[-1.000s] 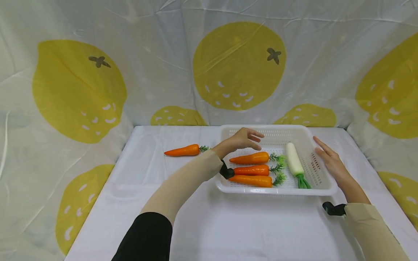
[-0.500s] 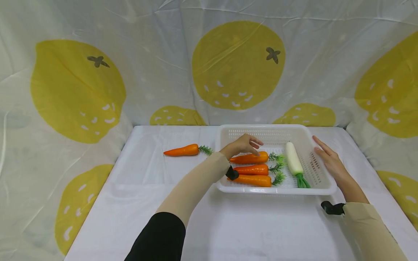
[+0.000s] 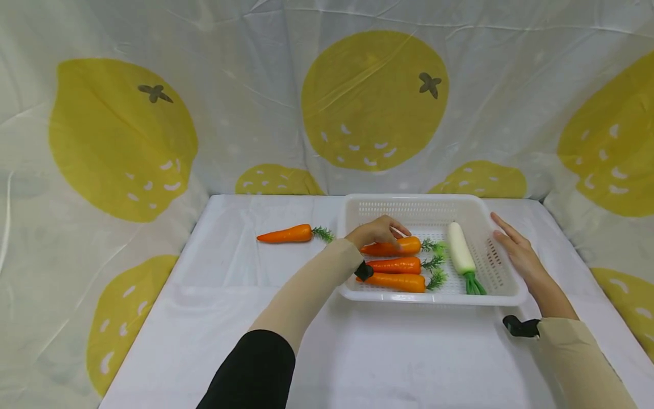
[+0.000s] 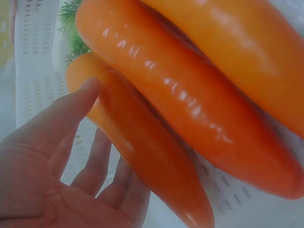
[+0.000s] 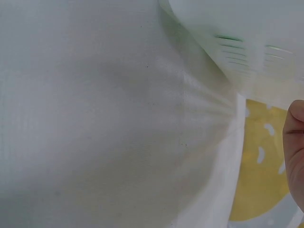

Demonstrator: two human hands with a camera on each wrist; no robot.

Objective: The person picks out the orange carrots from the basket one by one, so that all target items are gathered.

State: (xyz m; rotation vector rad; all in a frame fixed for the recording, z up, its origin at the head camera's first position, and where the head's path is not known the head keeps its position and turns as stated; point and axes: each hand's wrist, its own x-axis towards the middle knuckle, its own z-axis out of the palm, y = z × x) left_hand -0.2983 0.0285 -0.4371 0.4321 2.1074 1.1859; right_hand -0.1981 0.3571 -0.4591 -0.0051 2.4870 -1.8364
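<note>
Lying in white basket (image 3: 434, 300), tapering orange carrot (image 4: 147, 133), feathery green leaves (image 3: 428, 245)

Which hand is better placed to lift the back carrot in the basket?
The left hand, probably: its fingers are at the back carrot. The right hand is at the right rim of the basket, with the white radish between it and that carrot.
</note>
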